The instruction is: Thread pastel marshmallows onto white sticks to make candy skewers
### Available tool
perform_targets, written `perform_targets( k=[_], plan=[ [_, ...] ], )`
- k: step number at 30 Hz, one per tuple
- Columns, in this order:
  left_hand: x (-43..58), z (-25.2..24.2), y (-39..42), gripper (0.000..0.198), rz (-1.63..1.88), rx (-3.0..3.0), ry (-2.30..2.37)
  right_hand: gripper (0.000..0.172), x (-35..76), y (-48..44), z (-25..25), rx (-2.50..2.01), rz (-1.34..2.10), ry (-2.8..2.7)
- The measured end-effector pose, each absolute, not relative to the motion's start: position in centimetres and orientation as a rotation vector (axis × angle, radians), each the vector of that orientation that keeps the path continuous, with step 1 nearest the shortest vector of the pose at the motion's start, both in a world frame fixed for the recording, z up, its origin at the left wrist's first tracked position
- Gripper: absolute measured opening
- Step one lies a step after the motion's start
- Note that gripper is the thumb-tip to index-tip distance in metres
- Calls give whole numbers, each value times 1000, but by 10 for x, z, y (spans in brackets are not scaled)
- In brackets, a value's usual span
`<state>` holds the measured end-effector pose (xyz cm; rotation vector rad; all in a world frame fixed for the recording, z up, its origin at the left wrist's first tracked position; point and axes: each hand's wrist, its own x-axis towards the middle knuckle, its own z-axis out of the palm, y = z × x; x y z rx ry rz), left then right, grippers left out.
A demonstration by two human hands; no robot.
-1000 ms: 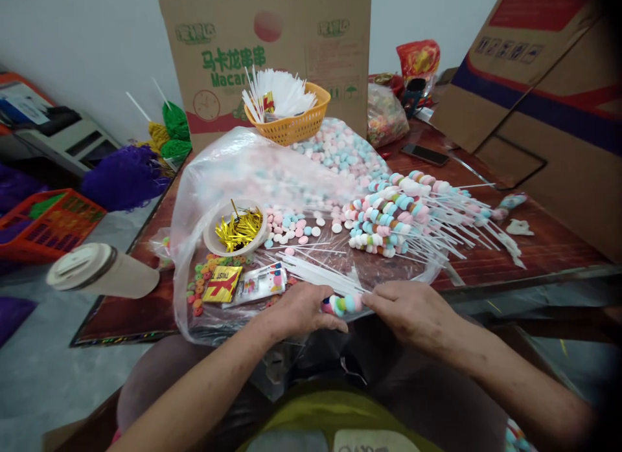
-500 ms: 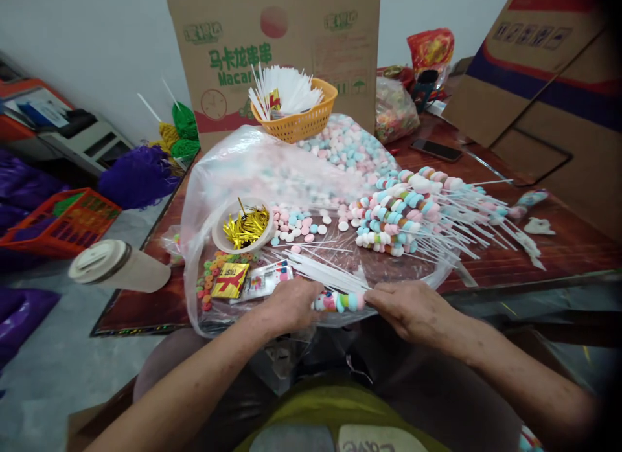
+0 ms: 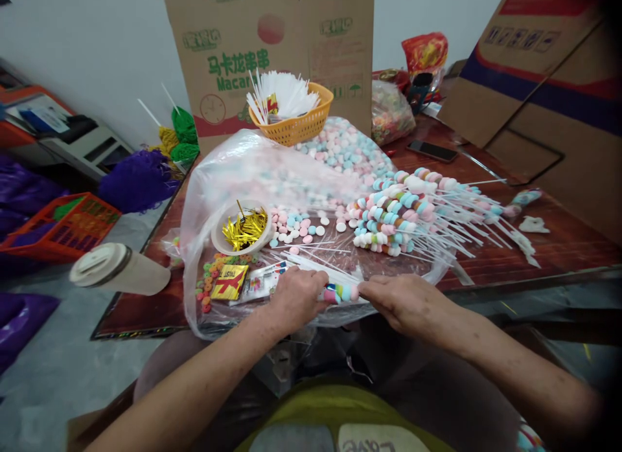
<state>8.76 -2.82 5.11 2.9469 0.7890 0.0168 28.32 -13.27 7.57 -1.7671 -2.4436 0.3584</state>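
Note:
A candy skewer (image 3: pixel 344 293) with pink, blue and green sweets lies level between my hands, low over the table's front edge. My left hand (image 3: pixel 301 298) is closed around its left part, which has a printed wrapper. At its right end, my right hand (image 3: pixel 402 302) has its fingers pinched together; the stick inside them is hidden. Just behind lie white sticks (image 3: pixel 323 268) on clear plastic. Left of my left hand are a gold twist-tie packet (image 3: pixel 230 282) and printed wrappers (image 3: pixel 257 281). A white bowl (image 3: pixel 217 235) holds gold twist ties (image 3: pixel 245 228).
Finished candy skewers (image 3: pixel 403 212) are piled at the right. Loose pastel candies (image 3: pixel 350 147) fill a plastic bag (image 3: pixel 218 160) behind. A yellow basket (image 3: pixel 306 125) of sticks stands before a cardboard box (image 3: pixel 276 50). A lidded cup (image 3: pixel 121 269) lies at the left; a phone (image 3: pixel 432 150) rests at the back.
My left hand has turned slightly and shifted up and right along the skewer, covering more of the wrapper. The right hand keeps its pinch at the end. The camera view has shifted slightly.

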Motion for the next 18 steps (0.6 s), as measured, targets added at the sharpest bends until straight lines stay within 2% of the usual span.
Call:
perform_targets(
  k=[3,6,14,18],
  plan=[
    [85,59,-22,30,-125,2682,824,18,292,-129,82,-1757,-3,-2520],
    [83,66,-20,37,-166,2404,709,14,299,-127,85,-1633,-142,-2516],
    [108,49,-31,46,-211,2033,608,6,266,-115,60,-1512,165,-2603],
    [93,59,-16,68,-166,2079,620,14,280,-116,61,-1529,299,-2485]
  ],
)
